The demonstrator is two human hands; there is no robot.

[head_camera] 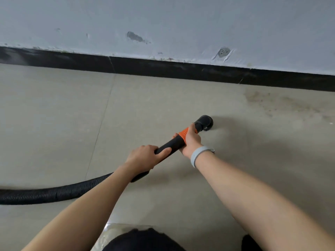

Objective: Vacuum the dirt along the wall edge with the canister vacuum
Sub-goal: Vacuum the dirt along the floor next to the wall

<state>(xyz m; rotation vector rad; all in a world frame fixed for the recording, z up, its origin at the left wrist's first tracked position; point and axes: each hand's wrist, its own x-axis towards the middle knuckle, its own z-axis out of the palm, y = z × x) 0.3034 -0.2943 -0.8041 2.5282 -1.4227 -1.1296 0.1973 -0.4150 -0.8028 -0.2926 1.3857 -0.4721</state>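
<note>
Both my hands wrapped round the vacuum wand [171, 144].
Left hand [145, 157] grips behind right hand [190, 140]; brush nozzle [205, 123] short of dirt [272, 104] beside the baseboard [163, 68].

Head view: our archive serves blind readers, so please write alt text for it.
Both hands grip a black vacuum wand, left hand behind the right hand, brush nozzle near a dirt patch by the black baseboard.

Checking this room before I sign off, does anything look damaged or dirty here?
Yes. The white wall has chipped patches and a rough filled hole above the black baseboard. A smear of dirt lies on the floor, right of the vacuum nozzle.
</note>
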